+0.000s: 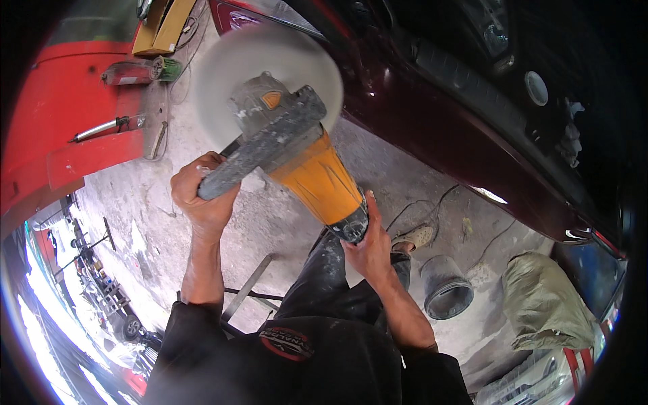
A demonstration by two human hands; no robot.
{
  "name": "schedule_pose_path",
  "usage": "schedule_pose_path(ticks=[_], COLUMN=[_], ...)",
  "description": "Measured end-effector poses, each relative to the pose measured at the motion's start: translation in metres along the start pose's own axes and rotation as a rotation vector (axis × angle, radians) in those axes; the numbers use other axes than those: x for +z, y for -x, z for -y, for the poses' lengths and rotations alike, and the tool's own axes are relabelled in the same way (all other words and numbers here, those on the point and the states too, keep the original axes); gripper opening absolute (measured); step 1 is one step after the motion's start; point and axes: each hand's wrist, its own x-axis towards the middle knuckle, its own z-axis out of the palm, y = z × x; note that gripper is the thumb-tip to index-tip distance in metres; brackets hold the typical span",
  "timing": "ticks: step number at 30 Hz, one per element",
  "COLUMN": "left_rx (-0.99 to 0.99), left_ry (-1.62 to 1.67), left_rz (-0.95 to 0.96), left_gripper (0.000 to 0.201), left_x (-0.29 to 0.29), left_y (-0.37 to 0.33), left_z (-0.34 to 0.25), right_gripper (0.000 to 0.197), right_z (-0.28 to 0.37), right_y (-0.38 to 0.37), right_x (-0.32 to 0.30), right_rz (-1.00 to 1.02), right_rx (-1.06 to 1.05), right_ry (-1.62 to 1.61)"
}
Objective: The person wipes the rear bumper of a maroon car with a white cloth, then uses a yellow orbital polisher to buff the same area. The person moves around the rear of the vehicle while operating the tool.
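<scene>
I hold a polisher (320, 179) with an orange body and a grey, dust-marked head. My left hand (206, 192) is wrapped round the end of its dark loop handle. Around the rear end of the body, which is black, my right hand (371, 246) is closed, with the thumb along the side. The round white pad (212, 88) at the far end is blurred, as if spinning. Its right edge overlaps the dark maroon car body (418, 128) in view; whether they touch, I cannot tell.
A red panel (67, 101) at the left bears a bottle (128, 72) and a slim silver tool (98, 129). A cardboard box (164, 27) stands beyond. On the floor are a bucket (449, 297) and loose cords. A khaki cloth cover (543, 300) is at right.
</scene>
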Motion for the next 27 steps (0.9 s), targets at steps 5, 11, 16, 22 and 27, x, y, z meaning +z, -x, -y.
schedule_pose_path(ticks=[5,11,16,22,27], left_rx=[-0.06,-0.066,-0.018,-0.05,-0.107], left_ry=[0.014,0.186,0.39,0.402,0.307], left_rz=[-0.065,-0.11,-0.123,-0.041,0.148], left_gripper=[0.026,0.024,0.024,0.027,0.024], left_x=[0.005,0.033,0.05,0.059,0.055], left_y=[0.016,0.045,0.056,0.064,0.073], left_z=[0.006,-0.005,-0.014,-0.022,-0.028], right_gripper=[0.107,0.102,0.094,0.091,0.091], right_z=[-0.012,-0.046,-0.073,-0.08,-0.074], right_y=[-0.004,0.017,0.035,0.057,0.076], right_x=[-0.013,-0.037,-0.042,-0.049,-0.046], right_rz=[0.054,0.119,0.056,0.067,0.097], right_rx=[0.044,0.077,-0.055,0.035,0.153], right_ry=[0.045,0.138,0.134,0.143,0.12])
